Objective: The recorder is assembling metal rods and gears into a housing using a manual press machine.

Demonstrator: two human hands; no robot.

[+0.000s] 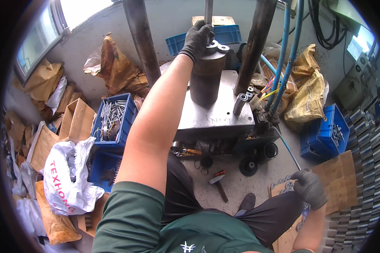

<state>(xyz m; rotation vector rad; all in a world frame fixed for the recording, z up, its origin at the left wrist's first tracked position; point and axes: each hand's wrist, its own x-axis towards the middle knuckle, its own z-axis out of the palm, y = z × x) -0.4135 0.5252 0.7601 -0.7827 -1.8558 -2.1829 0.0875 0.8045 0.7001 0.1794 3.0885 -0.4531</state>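
My left hand (197, 38), in a dark glove, reaches up to the top of a dark steel cylinder (204, 80) standing on the press table (217, 114). Its fingers rest on flat metal ring parts (217, 46) lying on the cylinder's top. My right hand (310, 187), also gloved, hangs low at my right side over a cardboard box (285, 185) holding round metal parts; whether it grips one is hidden. Two dark press columns (141, 38) rise beside the cylinder.
Blue crates of metal rods (114, 118) stand left of the press; another blue crate (325, 135) is on the right. A hammer (218, 181) lies on the floor by my foot. Stacked metal parts (363, 168) line the right edge. Sacks and cardboard clutter the left.
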